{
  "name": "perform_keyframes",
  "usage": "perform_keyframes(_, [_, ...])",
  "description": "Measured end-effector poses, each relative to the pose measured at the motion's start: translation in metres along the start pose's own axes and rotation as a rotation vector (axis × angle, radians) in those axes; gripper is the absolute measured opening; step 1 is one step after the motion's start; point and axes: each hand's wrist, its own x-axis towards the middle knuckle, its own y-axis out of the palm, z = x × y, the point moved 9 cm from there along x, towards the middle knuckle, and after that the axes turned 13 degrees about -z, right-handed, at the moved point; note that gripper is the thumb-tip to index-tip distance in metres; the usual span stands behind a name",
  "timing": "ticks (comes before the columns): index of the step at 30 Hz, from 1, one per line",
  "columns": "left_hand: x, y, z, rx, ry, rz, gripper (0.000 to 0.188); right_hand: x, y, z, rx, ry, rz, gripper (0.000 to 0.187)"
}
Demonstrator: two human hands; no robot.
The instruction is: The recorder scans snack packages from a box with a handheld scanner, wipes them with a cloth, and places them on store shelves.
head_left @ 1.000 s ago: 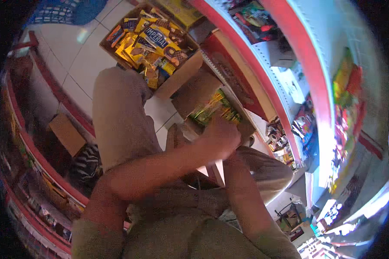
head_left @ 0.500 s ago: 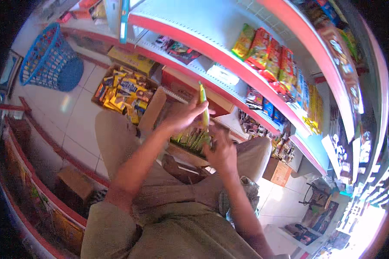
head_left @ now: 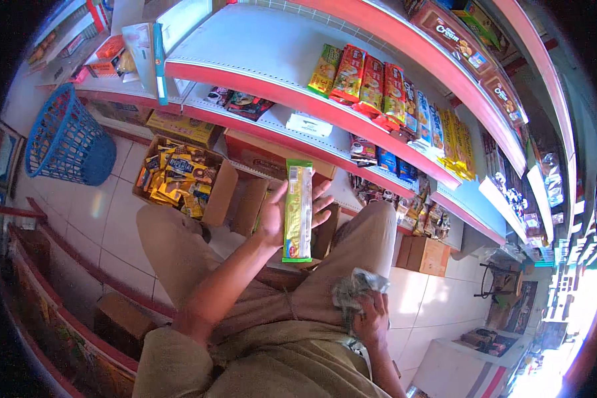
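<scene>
My left hand (head_left: 270, 215) supports a long, flat green snack packet (head_left: 298, 211) in front of my knees. The packet stands lengthwise across the palm, its seamed side toward me, with fingertips spread out past its right edge. Over my right thigh, my right hand (head_left: 371, 317) is closed on a crumpled grey cloth (head_left: 351, 292). Behind the left hand, an opened cardboard box (head_left: 249, 202) is partly hidden by the hand and packet.
A carton of yellow snack packets (head_left: 179, 178) sits on the tiled floor at left, near a blue plastic basket (head_left: 73, 142). Red-edged shelves (head_left: 245, 43) rise ahead, with red and green packets (head_left: 361, 79) on one. A brown carton (head_left: 423, 256) stands at right.
The green packet has turned from edge-on to flat toward me in my left hand. My right hand has moved away from it, down and right, and now grips the grey cloth.
</scene>
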Motion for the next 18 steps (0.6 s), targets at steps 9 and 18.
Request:
perform_keyframes(9, [0.009, -0.012, 0.043, 0.171, -0.071, 0.143, 0.072, 0.129, 0.047, 0.097, 0.207, -0.350, -0.368, 0.048])
perform_keyframes(18, [-0.004, -0.030, 0.036, 0.263, -0.070, -0.153, 0.044, 0.288, 0.026, 0.084, 0.201, -0.336, -0.507, 0.034])
